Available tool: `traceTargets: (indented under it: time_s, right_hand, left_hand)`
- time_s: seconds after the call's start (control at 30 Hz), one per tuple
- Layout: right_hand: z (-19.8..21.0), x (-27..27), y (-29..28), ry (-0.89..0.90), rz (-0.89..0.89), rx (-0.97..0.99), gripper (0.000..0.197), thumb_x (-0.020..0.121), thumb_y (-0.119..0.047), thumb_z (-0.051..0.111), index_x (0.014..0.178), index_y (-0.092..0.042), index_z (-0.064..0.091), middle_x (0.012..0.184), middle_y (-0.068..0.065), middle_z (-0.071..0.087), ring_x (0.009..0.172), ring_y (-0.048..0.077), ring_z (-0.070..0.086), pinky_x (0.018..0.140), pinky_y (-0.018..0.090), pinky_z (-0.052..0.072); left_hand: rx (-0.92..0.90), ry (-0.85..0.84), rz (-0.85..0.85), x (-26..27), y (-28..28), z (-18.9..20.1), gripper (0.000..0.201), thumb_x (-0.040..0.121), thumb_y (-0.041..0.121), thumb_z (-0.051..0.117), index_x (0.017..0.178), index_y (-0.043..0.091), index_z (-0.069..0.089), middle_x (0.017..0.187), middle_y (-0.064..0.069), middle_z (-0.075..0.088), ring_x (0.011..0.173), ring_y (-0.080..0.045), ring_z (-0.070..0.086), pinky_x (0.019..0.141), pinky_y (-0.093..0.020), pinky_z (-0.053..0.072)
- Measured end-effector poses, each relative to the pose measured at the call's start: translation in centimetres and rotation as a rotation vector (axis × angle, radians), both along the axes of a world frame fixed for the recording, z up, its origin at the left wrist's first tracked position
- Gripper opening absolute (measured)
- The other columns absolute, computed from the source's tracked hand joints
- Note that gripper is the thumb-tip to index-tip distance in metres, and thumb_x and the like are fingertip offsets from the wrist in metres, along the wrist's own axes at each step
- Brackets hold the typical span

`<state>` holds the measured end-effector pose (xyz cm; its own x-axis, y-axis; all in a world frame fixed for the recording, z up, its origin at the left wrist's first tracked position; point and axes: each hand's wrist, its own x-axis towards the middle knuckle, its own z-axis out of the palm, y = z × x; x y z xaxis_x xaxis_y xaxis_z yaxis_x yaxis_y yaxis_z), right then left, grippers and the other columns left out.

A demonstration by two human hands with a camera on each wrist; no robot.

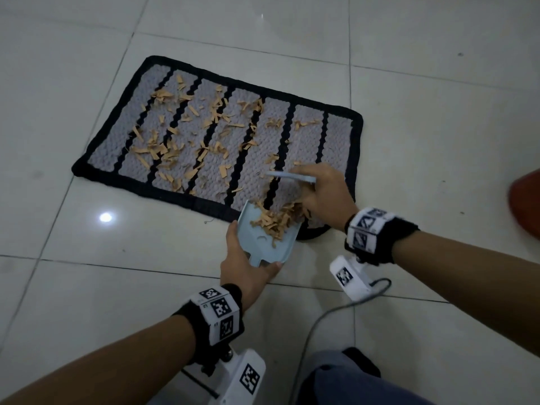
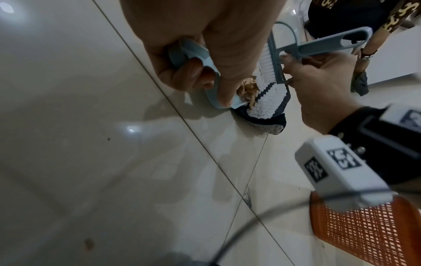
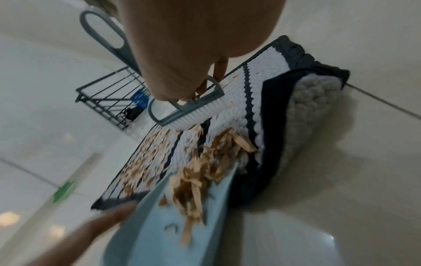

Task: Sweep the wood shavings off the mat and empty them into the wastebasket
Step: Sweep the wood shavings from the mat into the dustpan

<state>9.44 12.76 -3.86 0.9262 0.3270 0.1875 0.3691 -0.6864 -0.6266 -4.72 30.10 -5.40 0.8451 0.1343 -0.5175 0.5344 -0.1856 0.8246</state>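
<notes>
A grey mat with black stripes and border lies on the tiled floor, strewn with tan wood shavings. My left hand grips the short handle of a light blue dustpan, whose lip meets the mat's near edge and carries a heap of shavings. My right hand holds a grey-blue hand brush above the mat; its white bristles point down just behind the heap. The mat's near right corner is folded over. The orange mesh wastebasket stands to my right.
Glossy pale floor tiles surround the mat. A dark wire rack stands beyond the mat's far side. A grey cable trails over the floor near my knee. Another person in dark patterned clothing stands farther off.
</notes>
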Motion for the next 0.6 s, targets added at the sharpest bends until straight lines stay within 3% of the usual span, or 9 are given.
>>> traceTargets:
  time_s: [0.1,0.23,0.37,0.5,0.6]
  right_hand:
    - [-0.3,2.9,0.8,-0.008,-0.083,-0.031,0.028,0.079,-0.001,0.059,0.101,-0.01,0.075,0.085,0.009,0.074,0.072,0.027,0.064,0.07,0.034,0.049]
    - [-1.5,4.8,1.2,0.037,-0.059,-0.183,0.033,0.079,-0.004,0.058,0.107,-0.016,0.073,0.101,0.007,0.073,0.091,0.032,0.065,0.084,0.044,0.051]
    - [-0.8,2.9,0.5,0.064,0.11,-0.176,0.026,0.077,-0.004,0.067,0.102,-0.01,0.074,0.1,0.012,0.073,0.092,0.033,0.066,0.084,0.048,0.052]
    - [1.1,-0.6,-1.0,0.061,0.336,-0.181,0.023,0.074,-0.003,0.059,0.092,-0.001,0.073,0.097,0.016,0.072,0.089,0.037,0.064,0.082,0.045,0.048]
    - [1.3,-1.2,-2.2,0.069,0.247,-0.105,0.032,0.066,0.004,0.054,0.093,0.001,0.072,0.097,0.016,0.072,0.091,0.034,0.063,0.085,0.043,0.048]
  left_hand:
    - [0.001,0.012,-0.007,0.1,0.1,0.1,0.108,0.072,0.019,0.086,0.151,0.03,0.013,0.115,0.011,0.051,0.102,-0.014,0.054,0.083,-0.024,0.045]
    - [0.0,0.013,-0.008,0.0,0.1,0.2,0.109,0.071,0.02,0.086,0.151,0.03,0.013,0.117,0.01,0.051,0.102,-0.014,0.054,0.085,-0.025,0.046]
    - [-0.003,0.0,-0.011,0.0,0.1,0.1,0.106,0.072,0.019,0.086,0.15,0.03,0.015,0.117,0.012,0.051,0.103,-0.013,0.055,0.084,-0.025,0.046]
    - [0.011,0.024,-0.018,0.1,0.1,-0.3,0.112,0.071,0.022,0.086,0.153,0.03,0.01,0.127,0.003,0.056,0.11,-0.024,0.059,0.09,-0.036,0.052]
    - [0.018,0.032,-0.026,0.1,-0.1,-0.3,0.113,0.073,0.021,0.085,0.154,0.029,0.007,0.127,0.004,0.053,0.11,-0.022,0.057,0.09,-0.033,0.05]
